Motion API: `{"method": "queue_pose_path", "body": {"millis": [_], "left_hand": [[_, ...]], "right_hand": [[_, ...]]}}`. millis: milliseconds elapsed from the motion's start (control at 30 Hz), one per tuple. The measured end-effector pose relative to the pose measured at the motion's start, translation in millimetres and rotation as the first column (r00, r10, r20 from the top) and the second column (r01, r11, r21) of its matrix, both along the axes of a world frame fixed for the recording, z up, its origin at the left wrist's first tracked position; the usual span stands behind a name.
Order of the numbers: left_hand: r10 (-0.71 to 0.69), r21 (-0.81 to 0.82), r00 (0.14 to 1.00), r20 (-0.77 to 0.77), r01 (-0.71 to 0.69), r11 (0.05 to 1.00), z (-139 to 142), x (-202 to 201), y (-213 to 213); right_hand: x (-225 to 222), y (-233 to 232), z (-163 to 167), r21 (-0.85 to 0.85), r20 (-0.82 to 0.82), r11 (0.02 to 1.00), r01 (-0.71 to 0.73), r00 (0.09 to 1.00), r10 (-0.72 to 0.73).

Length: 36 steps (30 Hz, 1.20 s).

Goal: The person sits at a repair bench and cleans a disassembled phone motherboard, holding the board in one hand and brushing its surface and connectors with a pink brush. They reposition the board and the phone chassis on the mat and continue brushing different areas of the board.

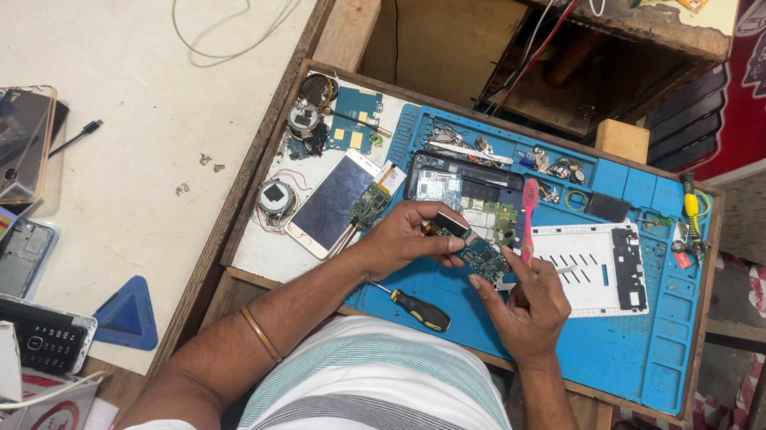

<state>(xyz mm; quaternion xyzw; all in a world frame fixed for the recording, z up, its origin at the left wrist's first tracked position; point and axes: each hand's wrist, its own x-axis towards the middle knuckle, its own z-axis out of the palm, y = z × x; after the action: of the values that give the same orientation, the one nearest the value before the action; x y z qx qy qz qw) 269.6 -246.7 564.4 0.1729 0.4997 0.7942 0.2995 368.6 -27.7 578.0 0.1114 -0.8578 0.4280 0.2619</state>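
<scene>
Overhead head-cam view of a phone-repair bench. The left hand [400,238] grips a small green circuit board [478,253] by its upper-left end, fingers curled shut around it, thumb on top. The right hand [529,308] meets the board from below-right: fingertips pinch its lower edge, remaining fingers loosely bent; whether a tool sits in this hand, cannot tell. Board is held just above the blue work mat [631,348], approx. centre-left of mat, tilted down toward the right.

Adjacent items: a pink toothbrush [526,216] lies upright on the mat just right of the board, touching the right-hand fingers' zone; a white phone frame [598,267] lies right of that; an opened phone chassis [462,192] w/ exposed electronics sits directly behind the hands. A black-and-yellow screwdriver [420,309] rests on the mat's near edge, between the two forearms. A detached phone screen [332,202] lies face up on the white sheet left of the mat, near the left wrist, w/ small round speaker parts [277,197] beside it. The mat's back trays hold screws and misc. metal bits. A black keypad phone [41,334] lies well apart on the left table.
</scene>
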Motion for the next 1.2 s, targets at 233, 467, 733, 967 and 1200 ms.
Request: {"method": "queue_pose_path", "body": {"millis": [233, 467, 733, 967, 1200], "left_hand": [[-0.003, 0.001, 1.000, -0.003, 0.003, 1.000, -0.9, 2.2, 0.2], [0.002, -0.014, 1.000, -0.005, -0.002, 1.000, -2.1, 2.2, 0.8], [0.000, -0.006, 1.000, -0.007, 0.000, 1.000, -3.3, 3.0, 1.0], [-0.007, -0.005, 1.000, -0.008, 0.007, 1.000, -2.1, 3.8, 0.4], [-0.014, 0.011, 1.000, -0.012, 0.014, 1.000, -3.0, 3.5, 0.2]], "right_hand": [[2.4, 1.2, -2.6, 0.000, -0.001, 1.000, -0.003, 1.000, 0.003], [2.3, 2.0, -6.6, -0.001, -0.004, 1.000, -0.009, 1.000, 0.009], [3.7, 2.1, -5.7, -0.003, -0.002, 1.000, -0.024, 1.000, 0.024], [4.9, 2.0, -6.8, 0.001, -0.014, 1.000, -0.017, 1.000, 0.017], [4.9, 4.0, -10.0, 0.006, -0.005, 1.000, -0.004, 1.000, 0.004]]}}
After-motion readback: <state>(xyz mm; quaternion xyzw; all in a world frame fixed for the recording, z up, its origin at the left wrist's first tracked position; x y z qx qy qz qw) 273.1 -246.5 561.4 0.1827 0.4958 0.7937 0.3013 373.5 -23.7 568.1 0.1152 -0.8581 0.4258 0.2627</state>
